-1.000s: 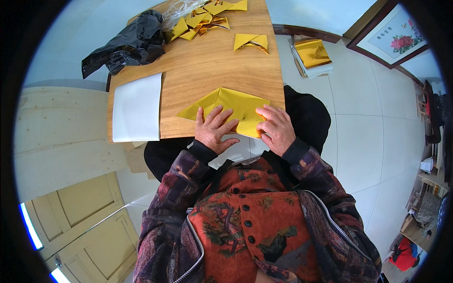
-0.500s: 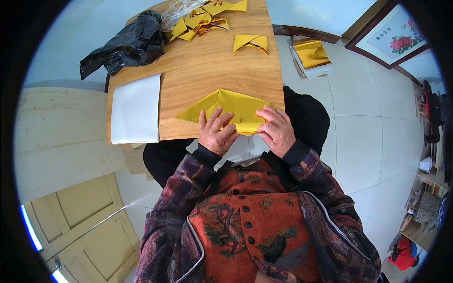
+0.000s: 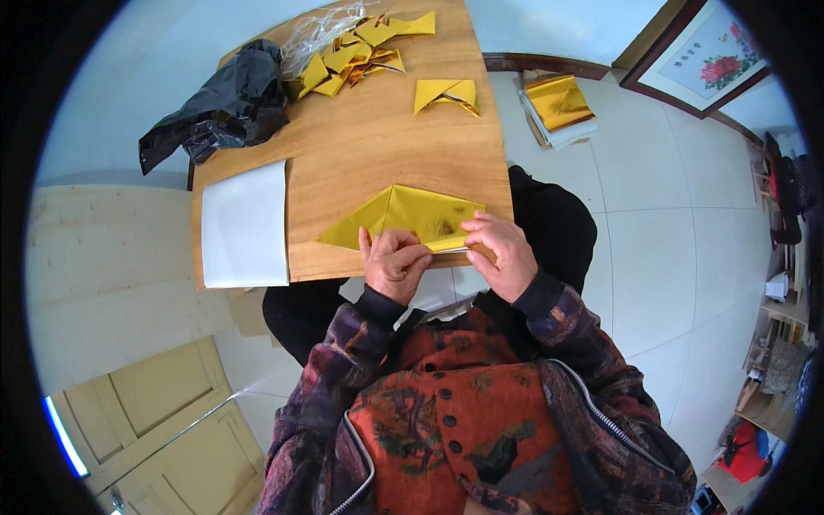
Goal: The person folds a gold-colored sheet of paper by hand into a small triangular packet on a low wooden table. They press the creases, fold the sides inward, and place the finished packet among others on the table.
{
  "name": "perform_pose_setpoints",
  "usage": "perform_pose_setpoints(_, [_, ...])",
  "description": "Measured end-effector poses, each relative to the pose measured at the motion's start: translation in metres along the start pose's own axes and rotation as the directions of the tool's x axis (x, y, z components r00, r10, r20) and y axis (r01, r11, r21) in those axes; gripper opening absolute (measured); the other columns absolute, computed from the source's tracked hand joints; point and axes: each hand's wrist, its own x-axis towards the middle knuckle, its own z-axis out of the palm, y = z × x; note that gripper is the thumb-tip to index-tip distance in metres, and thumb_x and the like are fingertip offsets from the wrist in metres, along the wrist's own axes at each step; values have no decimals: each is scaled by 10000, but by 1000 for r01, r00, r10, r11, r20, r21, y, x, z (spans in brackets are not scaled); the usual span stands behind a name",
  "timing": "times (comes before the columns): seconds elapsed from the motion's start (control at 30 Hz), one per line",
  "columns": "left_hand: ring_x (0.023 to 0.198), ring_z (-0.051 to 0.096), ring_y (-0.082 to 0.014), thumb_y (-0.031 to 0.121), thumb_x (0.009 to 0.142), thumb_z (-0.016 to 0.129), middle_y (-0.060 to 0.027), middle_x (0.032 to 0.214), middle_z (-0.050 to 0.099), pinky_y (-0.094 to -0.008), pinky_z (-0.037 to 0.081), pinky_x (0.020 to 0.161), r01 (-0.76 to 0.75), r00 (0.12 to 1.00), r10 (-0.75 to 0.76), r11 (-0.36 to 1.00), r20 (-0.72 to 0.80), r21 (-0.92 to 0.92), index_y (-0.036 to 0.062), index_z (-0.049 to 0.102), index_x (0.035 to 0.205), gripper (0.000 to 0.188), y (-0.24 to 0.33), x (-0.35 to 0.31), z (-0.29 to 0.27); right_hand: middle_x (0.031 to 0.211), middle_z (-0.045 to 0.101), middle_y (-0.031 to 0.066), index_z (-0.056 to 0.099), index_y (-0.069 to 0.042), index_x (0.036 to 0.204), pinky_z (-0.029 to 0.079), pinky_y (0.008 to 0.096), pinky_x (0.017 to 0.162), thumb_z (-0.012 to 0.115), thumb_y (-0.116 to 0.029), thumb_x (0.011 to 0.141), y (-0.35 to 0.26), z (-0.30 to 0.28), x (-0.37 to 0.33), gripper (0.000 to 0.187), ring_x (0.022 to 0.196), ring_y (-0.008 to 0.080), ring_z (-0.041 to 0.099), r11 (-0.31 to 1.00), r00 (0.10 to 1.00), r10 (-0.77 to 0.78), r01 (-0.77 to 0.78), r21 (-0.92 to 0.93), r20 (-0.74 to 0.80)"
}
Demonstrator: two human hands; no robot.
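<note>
Left hand [image 3: 396, 268], in the head view, pinches the near edge of the gold sheet [image 3: 421, 215] around its middle; right hand [image 3: 502, 253] curls narrow at its right end, though whether it grips firmly cannot be told. Pointed at the left, the sheet lies just ahead of both hands, its long axis running left to right along the tabletop's [image 3: 360, 154] near edge, toward the near right corner.
</note>
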Motion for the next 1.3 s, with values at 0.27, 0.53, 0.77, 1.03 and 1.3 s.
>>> perform_pose_setpoints(0.27, [865, 585, -171, 145, 789, 743, 10, 830, 589, -554, 68, 1131, 196, 979, -202, 953, -5, -233, 128, 727, 827, 45, 2, 5, -3, 1267, 564, 92, 628, -46, 941, 398, 435, 987, 606, 19, 707, 15, -10, 14, 244, 1241, 334, 471, 982, 999, -29, 25, -190, -14])
perform_pose_setpoints(0.53, [855, 599, -146, 155, 832, 716, 12, 787, 608, -502, 25, 1142, 307, 950, -306, 887, 57, -346, 114, 727, 841, 43, 2, 8, -7, 1398, 452, 106, 651, -90, 923, 310, 496, 1078, 623, 2, 697, 29, -7, 25, 246, 1351, 421, 332, 982, 997, 4, -18, -187, -76])
perform_pose_setpoints(0.77, [854, 608, -147, 157, 836, 714, 13, 792, 620, -520, 19, 1140, 304, 952, -298, 896, 67, -323, 118, 725, 847, 42, 3, 8, -8, 1441, 424, 110, 657, -95, 900, 272, 518, 1115, 740, -63, 689, 24, -14, 29, 229, 1392, 429, 273, 998, 999, -32, 32, -57, -2])
perform_pose_setpoints(1.03, [954, 577, -185, 161, 733, 784, 7, 931, 609, -572, 46, 1122, 124, 991, -113, 978, 74, -166, 176, 735, 908, 183, 5, 3, -9, 1372, 522, 44, 655, -95, 791, 330, 471, 1106, 761, -71, 717, 14, -3, 28, 132, 1396, 372, 309, 988, 990, -135, 137, -67, 37])
perform_pose_setpoints(1.3, [1106, 547, -270, 121, 673, 810, -23, 980, 596, -582, 192, 1067, -95, 992, 94, 995, -84, -14, 159, 729, 889, 234, 6, 2, -2, 1277, 591, 43, 636, -87, 783, 426, 427, 1037, 746, -76, 750, 19, 3, 25, 116, 1332, 343, 422, 988, 988, -153, 154, -30, 35])
